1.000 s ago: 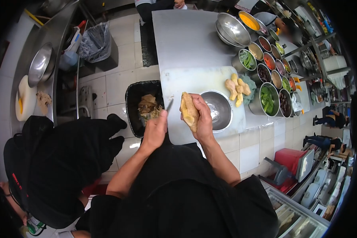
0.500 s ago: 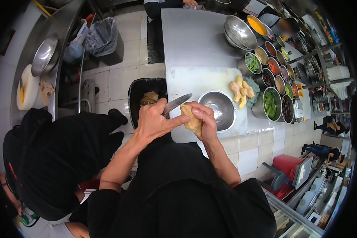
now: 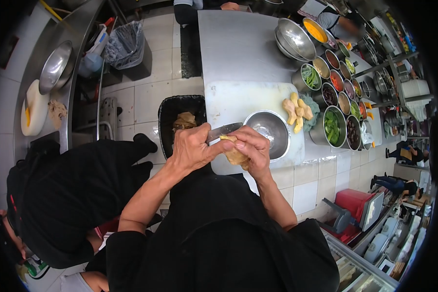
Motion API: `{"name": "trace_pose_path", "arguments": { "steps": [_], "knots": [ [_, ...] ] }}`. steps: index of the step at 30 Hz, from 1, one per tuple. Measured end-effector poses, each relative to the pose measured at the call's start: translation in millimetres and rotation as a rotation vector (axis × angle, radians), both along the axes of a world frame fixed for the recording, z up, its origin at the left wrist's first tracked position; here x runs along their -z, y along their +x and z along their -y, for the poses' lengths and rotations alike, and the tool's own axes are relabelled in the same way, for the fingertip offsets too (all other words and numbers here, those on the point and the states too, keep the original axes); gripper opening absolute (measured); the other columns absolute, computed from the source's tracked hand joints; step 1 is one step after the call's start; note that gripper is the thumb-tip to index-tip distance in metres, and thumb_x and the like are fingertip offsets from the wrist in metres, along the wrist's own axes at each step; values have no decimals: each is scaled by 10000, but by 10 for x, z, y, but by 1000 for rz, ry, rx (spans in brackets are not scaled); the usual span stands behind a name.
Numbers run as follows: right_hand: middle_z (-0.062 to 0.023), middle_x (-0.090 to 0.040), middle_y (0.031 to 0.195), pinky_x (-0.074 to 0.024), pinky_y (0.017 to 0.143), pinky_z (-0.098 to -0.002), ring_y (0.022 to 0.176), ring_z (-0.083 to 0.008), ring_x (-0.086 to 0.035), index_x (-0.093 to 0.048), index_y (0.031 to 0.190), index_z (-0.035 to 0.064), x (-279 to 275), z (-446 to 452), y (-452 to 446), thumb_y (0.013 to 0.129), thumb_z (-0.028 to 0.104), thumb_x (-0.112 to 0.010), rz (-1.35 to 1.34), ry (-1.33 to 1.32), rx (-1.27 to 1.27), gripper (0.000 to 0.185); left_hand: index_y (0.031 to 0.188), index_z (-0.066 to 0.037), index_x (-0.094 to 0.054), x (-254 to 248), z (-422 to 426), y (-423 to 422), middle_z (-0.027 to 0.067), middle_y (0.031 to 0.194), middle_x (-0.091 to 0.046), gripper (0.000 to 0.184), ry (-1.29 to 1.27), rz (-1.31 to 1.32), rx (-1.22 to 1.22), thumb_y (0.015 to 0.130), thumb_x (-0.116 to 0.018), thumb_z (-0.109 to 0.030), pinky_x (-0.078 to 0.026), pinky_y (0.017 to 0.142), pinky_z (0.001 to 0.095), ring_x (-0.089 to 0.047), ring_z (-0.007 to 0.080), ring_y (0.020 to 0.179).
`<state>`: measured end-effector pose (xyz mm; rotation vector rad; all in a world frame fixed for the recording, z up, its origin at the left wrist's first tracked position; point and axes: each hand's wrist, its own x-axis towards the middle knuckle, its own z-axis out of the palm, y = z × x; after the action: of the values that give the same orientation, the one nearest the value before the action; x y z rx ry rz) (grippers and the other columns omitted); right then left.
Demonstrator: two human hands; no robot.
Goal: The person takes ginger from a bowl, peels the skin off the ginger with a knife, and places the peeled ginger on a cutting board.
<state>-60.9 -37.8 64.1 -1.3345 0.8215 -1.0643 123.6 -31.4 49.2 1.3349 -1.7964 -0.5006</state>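
A knife [image 3: 224,130] is gripped in my left hand [image 3: 192,146], its blade against the upper side of a piece of ginger [image 3: 236,155]. My right hand [image 3: 256,148] is closed around that brown-skinned ginger, and a pale yellow patch shows near the blade. My left thumb also rests on the root. Just beyond my right hand, a steel bowl [image 3: 272,134] stands on the white cutting board [image 3: 228,100]. Peeled ginger pieces [image 3: 297,111] lie on the board's right side. Below my left hand, brown scraps [image 3: 185,120] sit in a black bin [image 3: 166,114].
Metal containers of chopped vegetables [image 3: 333,127] line the right of the steel table [image 3: 243,44], beside stacked steel bowls [image 3: 297,39]. A person in black [image 3: 78,194] bends down at my left. A lined trash can [image 3: 131,48] stands behind the black bin.
The knife blade has come down onto the ginger, and the ginger has been tilted in my right hand. My hands have drawn closer together. The person at left has shifted slightly.
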Motion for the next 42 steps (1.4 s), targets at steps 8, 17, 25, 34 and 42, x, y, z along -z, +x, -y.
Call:
{"name": "trace_pose_path", "arguments": {
  "steps": [8,17,25,34,42],
  "knots": [
    [-83,-600,843,-428,694,-246,757,-139,-556,-667,974,-91,27,17,31,839,107,-568,-70,121,78,259,522,-22,-459,169,-6,-63,123,427,-445,660,60,-8,-68,855,-570,-581,-386,385,367,-484,281,371],
    [-117,-649,955,-469,815,-266,866,-174,-605,-633,1028,-110,13,11,141,834,89,-513,188,489,126,303,609,-26,-470,145,-37,40,105,485,-485,669,108,-88,-86,663,-712,-647,-428,429,353,-530,265,425],
    [-145,-655,993,-470,839,-271,894,-187,-612,-634,1034,-107,44,-28,182,842,70,-496,186,520,137,295,591,-22,-443,51,-18,29,100,472,-476,804,-1,92,-71,446,-781,-738,-439,424,344,-528,239,413],
    [-131,-650,968,-459,824,-259,878,-166,-601,-637,992,-108,31,-49,238,865,85,-522,204,544,170,258,611,20,-503,168,-27,55,148,502,-535,821,116,97,-33,490,-747,-755,-467,441,380,-578,283,439],
    [-62,-603,811,-447,702,-245,741,-123,-558,-632,852,-65,127,-9,230,858,62,-508,181,519,227,177,624,31,-523,261,-48,-3,155,526,-556,801,167,110,8,618,-669,-757,-479,473,406,-609,312,491]
  ]
}}
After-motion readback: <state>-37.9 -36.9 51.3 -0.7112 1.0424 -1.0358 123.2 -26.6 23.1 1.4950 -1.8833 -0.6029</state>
